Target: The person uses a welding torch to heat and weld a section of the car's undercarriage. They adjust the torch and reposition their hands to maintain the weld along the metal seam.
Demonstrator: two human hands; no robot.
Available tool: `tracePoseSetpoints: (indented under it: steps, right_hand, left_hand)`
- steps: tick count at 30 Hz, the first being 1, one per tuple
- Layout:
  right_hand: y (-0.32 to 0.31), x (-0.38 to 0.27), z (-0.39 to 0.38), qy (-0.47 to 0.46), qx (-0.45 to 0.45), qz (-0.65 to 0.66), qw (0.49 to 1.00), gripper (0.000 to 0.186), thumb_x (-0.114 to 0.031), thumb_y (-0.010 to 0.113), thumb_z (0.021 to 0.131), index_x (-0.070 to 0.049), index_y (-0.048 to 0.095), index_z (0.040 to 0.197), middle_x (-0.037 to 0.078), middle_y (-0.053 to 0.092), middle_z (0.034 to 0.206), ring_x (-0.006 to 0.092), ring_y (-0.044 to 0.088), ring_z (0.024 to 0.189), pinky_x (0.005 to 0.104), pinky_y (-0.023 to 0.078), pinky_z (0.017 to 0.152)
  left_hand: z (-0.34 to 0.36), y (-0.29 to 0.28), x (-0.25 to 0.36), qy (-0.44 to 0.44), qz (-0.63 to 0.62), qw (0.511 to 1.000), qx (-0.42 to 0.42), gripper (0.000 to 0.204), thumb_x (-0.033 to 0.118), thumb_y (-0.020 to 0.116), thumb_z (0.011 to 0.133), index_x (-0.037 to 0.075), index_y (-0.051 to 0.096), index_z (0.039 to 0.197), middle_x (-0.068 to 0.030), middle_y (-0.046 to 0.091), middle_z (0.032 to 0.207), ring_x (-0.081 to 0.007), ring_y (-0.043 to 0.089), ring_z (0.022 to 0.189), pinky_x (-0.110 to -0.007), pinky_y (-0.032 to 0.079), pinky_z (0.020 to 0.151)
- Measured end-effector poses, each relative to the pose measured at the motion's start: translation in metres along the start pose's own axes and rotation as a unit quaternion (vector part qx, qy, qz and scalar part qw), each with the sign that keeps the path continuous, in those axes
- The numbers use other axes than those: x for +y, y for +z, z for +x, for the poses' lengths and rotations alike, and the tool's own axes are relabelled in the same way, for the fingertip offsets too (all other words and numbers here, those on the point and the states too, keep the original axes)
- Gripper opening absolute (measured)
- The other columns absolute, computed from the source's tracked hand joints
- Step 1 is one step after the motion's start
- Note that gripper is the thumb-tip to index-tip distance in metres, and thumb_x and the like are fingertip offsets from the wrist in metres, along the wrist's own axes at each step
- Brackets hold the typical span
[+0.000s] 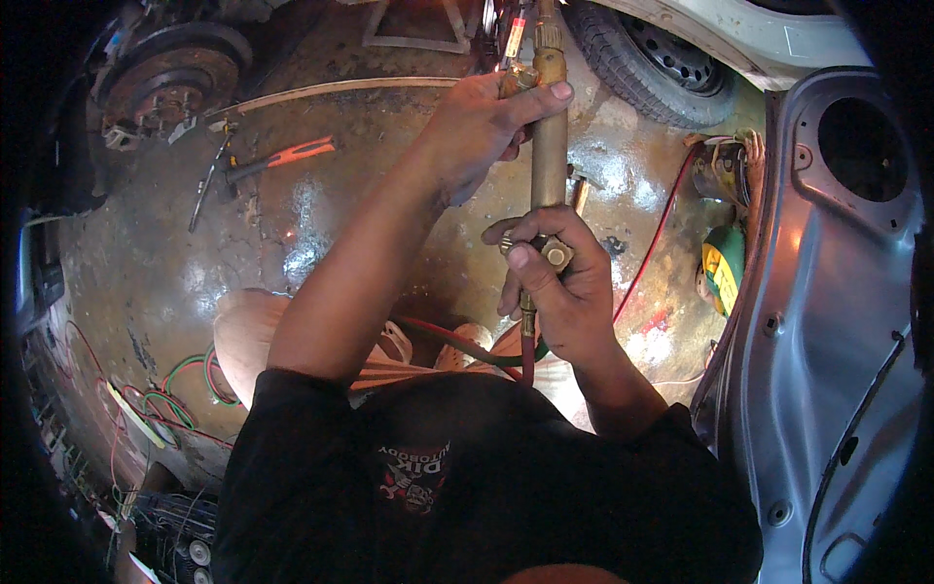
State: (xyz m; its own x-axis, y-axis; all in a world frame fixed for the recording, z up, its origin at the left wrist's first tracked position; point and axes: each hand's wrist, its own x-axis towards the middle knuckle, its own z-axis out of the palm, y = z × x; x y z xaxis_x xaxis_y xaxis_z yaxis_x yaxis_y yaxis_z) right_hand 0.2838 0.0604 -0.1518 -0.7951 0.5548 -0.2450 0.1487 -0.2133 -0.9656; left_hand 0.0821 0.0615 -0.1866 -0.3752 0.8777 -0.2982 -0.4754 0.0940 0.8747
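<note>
A brass gas torch runs upright through the middle of the view, with red and green hoses leaving its lower end. My left hand is closed on its upper part at a brass fitting, thumb across the body. Just beyond those fingers is a slim object with a red-and-white label, too small to identify. Lower down, my right hand grips the valve knobs at the torch's base, thumb and fingers curled round them.
A brake disc, orange-marked tool, thin bar and coiled hoses lie left. A hammer lies behind the torch. A car wheel, metal cylinder, green-yellow object and grey door panel are right.
</note>
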Motion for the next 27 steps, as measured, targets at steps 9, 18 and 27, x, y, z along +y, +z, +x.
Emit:
tracePoseSetpoints:
  steps: [9, 18, 27]
  right_hand:
    - [-0.0008, -0.0030, 0.0011, 0.022, -0.003, 0.027, 0.999, 0.013, -0.008, 0.062, 0.105, -0.002, 0.060, 0.117, 0.010, 0.065, 0.112, 0.0104, 0.066, 0.067, 0.0256, 0.057, 0.057]
    - [-0.0017, -0.0020, 0.0023, 0.013, -0.008, 0.031, 0.999, 0.014, -0.003, 0.058, 0.103, -0.003, 0.059, 0.117, 0.010, 0.064, 0.113, 0.0092, 0.065, 0.066, 0.0249, 0.057, 0.058]
    - [-0.0012, -0.0005, 0.0031, 0.012, -0.008, 0.029, 0.999, 0.013, -0.003, 0.058, 0.104, -0.004, 0.059, 0.117, 0.008, 0.065, 0.110, 0.0089, 0.065, 0.065, 0.0247, 0.054, 0.055]
  left_hand:
    - [-0.0014, 0.0019, -0.0024, 0.018, 0.011, 1.000, -0.001, 0.045, 0.052, 0.083, 0.088, 0.010, 0.068, 0.093, 0.0058, 0.052, 0.073, -0.0056, 0.045, 0.064, -0.025, 0.033, 0.057]
    - [0.0000, -0.0013, -0.0006, 0.016, 0.041, 0.999, 0.014, 0.045, 0.048, 0.085, 0.089, 0.008, 0.064, 0.087, 0.0022, 0.055, 0.072, -0.0088, 0.049, 0.062, -0.028, 0.039, 0.056]
    - [-0.0007, -0.0008, -0.0026, 0.013, 0.041, 0.999, 0.018, 0.044, 0.051, 0.082, 0.090, 0.009, 0.068, 0.096, 0.0042, 0.055, 0.077, -0.0064, 0.048, 0.068, -0.025, 0.035, 0.058]
